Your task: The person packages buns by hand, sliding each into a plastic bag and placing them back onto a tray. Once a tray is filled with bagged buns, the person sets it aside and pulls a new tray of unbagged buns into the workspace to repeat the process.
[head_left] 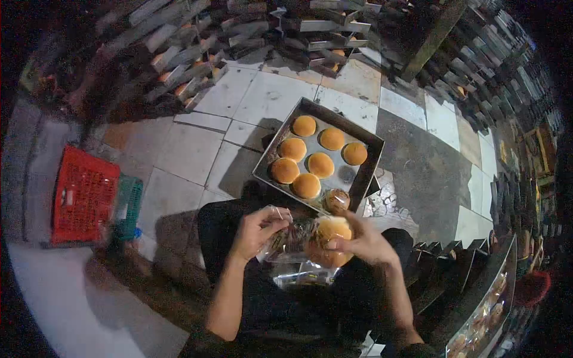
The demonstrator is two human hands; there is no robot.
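Observation:
A metal tray (364, 179) of several round golden buns (320, 165) lies in front of my knees. My left hand (265, 230) pinches the edge of a clear plastic bag (289, 241) between thumb and fingers. My right hand (361, 240) is wrapped round a bun (334, 229) at the bag's right side. Under that bun is another, browner bun (328, 256), seen through shiny plastic. A glossy bun (338, 201) sits at the tray's near corner, just beyond my right hand. More clear bags (304, 275) lie on my lap.
Red (85, 197) and green (127, 206) plastic crates stand on the tiled floor at left. Stacked trays (334, 27) line the far side and the right. Wrapped buns fill a long tray (486, 316) at lower right. A post (433, 42) leans at upper right.

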